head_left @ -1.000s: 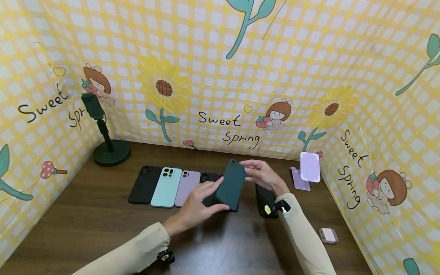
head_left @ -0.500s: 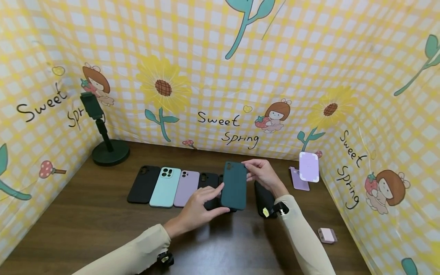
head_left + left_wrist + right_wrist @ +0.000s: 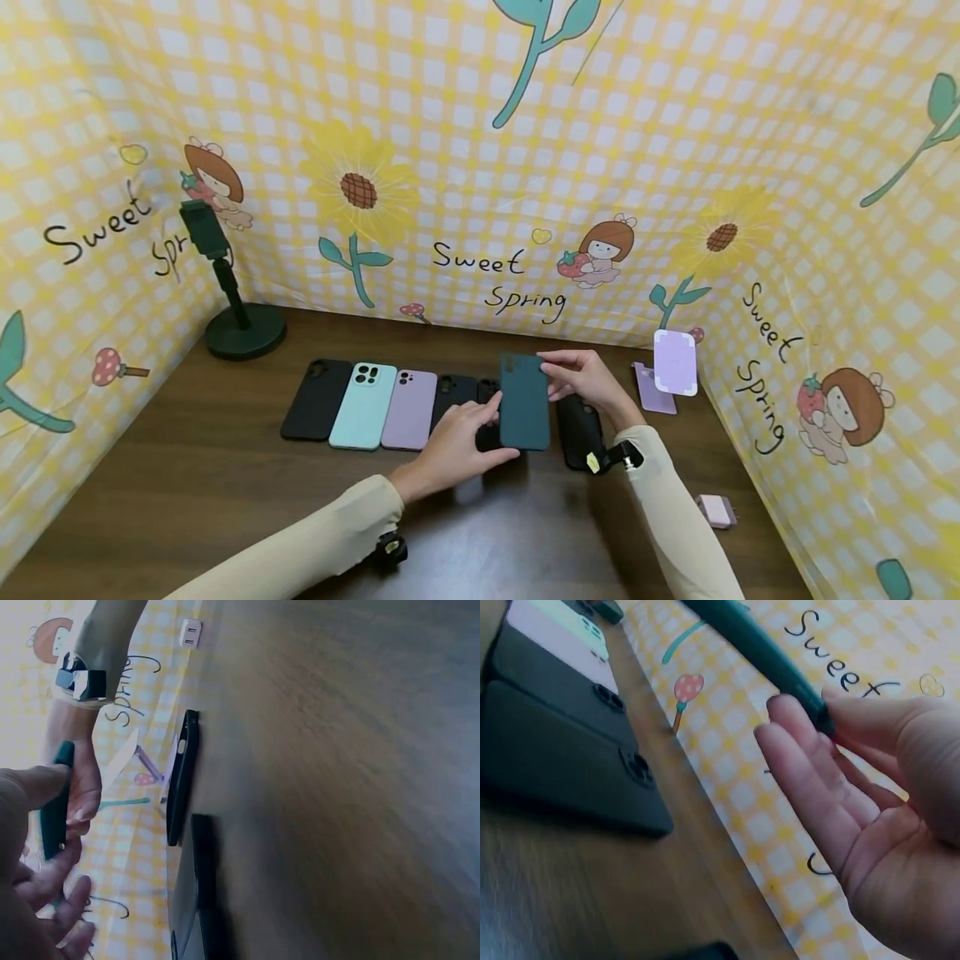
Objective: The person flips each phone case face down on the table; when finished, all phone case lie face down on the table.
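Observation:
A dark green phone case (image 3: 525, 408) is held up off the table, its back toward the head camera. My right hand (image 3: 594, 385) pinches its upper right corner; the right wrist view shows thumb and fingertips at the end of the green case (image 3: 769, 656). At its lower left, my left hand (image 3: 461, 440) holds it between thumb and fingers. The left wrist view shows the left thumb (image 3: 37, 784) against the green case (image 3: 56, 814), seen edge-on. Behind and left of it, two black cases (image 3: 456, 389) (image 3: 562, 761) lie partly hidden by the left hand and the green case.
Leftward the row continues with a lilac case (image 3: 409, 408), a mint case (image 3: 363, 408) and a black case (image 3: 317, 400). A black case (image 3: 580, 433) lies under the right wrist. A lilac stand (image 3: 675, 362), a white charger plug (image 3: 715, 511) and a dark green stand (image 3: 243, 333) stand farther out.
The green case has turned from a rightward slant to nearly straight and shifted right. Both hands have moved slightly right with it, keeping their hold.

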The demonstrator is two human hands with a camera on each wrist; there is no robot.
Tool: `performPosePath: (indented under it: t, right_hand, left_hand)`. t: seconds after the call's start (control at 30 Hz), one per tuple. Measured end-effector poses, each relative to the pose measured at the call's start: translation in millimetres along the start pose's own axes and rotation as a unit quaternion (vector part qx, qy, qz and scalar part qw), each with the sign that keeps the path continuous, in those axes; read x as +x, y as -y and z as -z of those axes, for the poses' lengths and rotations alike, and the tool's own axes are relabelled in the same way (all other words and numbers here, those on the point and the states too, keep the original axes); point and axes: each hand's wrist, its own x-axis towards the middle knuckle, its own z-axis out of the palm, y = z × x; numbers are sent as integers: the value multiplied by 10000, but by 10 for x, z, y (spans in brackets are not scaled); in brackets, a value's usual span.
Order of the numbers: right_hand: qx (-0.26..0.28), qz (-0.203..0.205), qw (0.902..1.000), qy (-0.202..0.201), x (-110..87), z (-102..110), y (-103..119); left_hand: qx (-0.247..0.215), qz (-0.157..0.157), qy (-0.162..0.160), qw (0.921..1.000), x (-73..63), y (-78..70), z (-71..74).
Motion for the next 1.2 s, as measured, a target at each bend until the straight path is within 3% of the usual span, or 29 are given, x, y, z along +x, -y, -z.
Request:
performPosePath:
  t: [0.13, 0.3, 0.53, 0.93, 1.03, 1.2]
  right_hand:
    - [-551, -297, 9979, -171, -50, 51, -57]
    - [-1121, -710, 9906, -326, -57, 98, -174]
    - [-1262, -1169, 9844, -369, -28, 133, -347]
    - [-1464, -1462, 9775, -399, 53, 139, -482]
    - [-1778, -1435, 9725, -441, 70, 120, -504]
    - [-2528, -1041, 9601, -583, 89, 68, -552]
  left_hand:
    - [437, 288, 510, 9973, 117, -32, -139]
    - [839, 340, 697, 9935, 246, -10, -335]
    - [964, 479, 820, 9908, 336, 39, -519]
    - [1442, 403, 1058, 9830, 418, 89, -641]
    - [1575, 423, 1157, 9798, 429, 92, -651]
    - [1676, 459, 1218, 9772, 430, 98, -660]
